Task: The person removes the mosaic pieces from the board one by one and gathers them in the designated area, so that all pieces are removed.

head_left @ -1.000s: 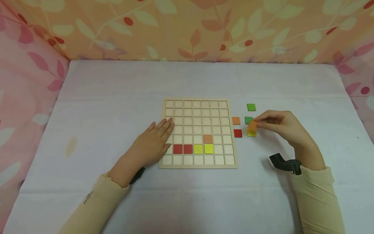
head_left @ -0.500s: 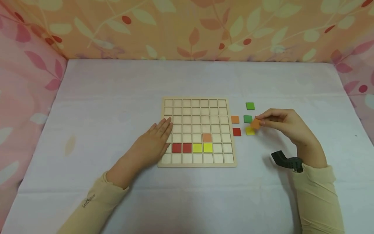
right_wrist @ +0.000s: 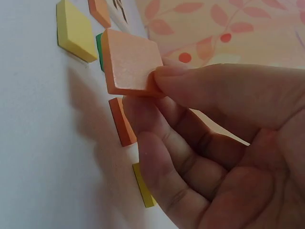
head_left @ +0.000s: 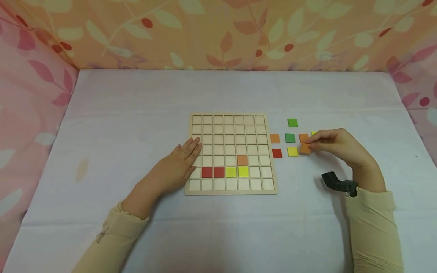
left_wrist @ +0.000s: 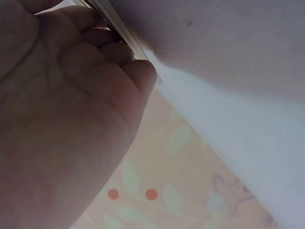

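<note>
My right hand (head_left: 332,146) pinches an orange square tile (right_wrist: 132,62) between thumb and fingertips, held above the white cloth to the right of the board. Just behind it lies another orange tile (head_left: 303,138), and a yellow tile (head_left: 313,133) is partly hidden by the fingers. A wooden grid board (head_left: 218,192) holds two red tiles (head_left: 213,172) and two yellow tiles (head_left: 237,172) in one row. One orange tile (head_left: 242,160) sits in the cell above the right yellow one. My left hand (head_left: 172,167) rests with straight fingers on the board's left edge.
Between board and right hand lie an orange tile (head_left: 274,138), a red tile (head_left: 277,153), a dark green tile (head_left: 290,138), a light green tile (head_left: 292,123) and a yellow tile (head_left: 292,151). Patterned cloth (head_left: 235,34) rises behind the table.
My right hand has moved right with the orange tile, away from over the yellow tile. Another orange tile and part of a yellow one now show beside its fingers. The left hand stays put.
</note>
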`<state>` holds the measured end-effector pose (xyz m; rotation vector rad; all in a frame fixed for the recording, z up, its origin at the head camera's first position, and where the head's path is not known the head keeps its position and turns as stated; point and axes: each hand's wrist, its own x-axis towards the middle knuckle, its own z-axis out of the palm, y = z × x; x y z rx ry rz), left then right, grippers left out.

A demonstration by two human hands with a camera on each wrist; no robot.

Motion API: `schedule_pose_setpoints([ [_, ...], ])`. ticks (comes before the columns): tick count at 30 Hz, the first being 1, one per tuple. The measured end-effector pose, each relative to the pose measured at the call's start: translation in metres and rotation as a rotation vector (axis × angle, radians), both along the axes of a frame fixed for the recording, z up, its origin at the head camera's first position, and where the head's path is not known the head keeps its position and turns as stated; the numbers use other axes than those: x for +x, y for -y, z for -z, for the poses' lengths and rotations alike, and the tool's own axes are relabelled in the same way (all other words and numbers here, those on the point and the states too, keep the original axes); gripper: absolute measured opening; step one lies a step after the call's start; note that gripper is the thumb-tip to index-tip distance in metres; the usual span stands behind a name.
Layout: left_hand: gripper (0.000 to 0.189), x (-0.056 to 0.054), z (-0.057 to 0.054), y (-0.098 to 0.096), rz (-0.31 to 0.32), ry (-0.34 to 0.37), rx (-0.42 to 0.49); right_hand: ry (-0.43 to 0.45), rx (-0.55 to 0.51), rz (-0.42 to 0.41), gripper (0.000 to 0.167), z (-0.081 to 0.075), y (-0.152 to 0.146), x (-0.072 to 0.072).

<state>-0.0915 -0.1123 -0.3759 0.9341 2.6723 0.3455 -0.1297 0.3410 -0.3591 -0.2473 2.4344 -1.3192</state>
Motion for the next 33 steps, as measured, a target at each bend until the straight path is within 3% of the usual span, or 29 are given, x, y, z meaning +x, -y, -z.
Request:
schedule_pose_setpoints([
  [11, 0.062, -0.0042, 0.0052, 0.0062, -0.002, 0.075, 0.039, -0.054, 0.155, -0.02, 0.016, 0.0025, -0.0019, -0.0016],
  [19, 0.061, -0.0019, 0.0056, 0.0036, -0.02, 0.045, 0.034, -0.052, 0.197, -0.022, 0.014, 0.0028, -0.0014, -0.0015],
  [25, 0.061, 0.0002, -0.0003, 0.0004, -0.039, 0.06, 0.023, -0.072, 0.225, -0.033, 0.013, 0.0026, 0.0004, -0.0017],
  [33, 0.061, 0.0005, 0.001, 0.0004, -0.04, 0.055, 0.028, -0.062, 0.267, -0.024, 0.014, 0.0018, 0.0001, -0.0022],
])
